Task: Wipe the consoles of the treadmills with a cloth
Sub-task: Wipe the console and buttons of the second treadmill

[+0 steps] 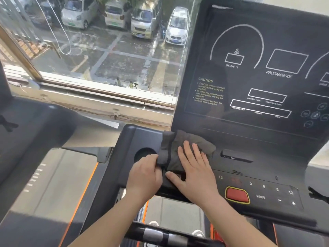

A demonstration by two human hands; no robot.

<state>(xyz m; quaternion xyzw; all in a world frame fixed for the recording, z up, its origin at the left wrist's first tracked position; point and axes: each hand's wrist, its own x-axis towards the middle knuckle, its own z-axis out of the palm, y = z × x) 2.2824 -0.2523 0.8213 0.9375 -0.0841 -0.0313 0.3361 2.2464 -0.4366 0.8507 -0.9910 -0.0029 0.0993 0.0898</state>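
Head view: the dark grey folded cloth (178,138) lies on the black treadmill console (236,139), on its lower left deck. The left hand (144,173) pinches its edge, and the right hand (195,175) presses it, fingers spread. The display panel (249,41) and button strip (263,191) are probably not yet wiped.

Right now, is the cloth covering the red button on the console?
No, the grey cloth lies well left of the red button, under the flat right hand, its edge pinched by the left hand.
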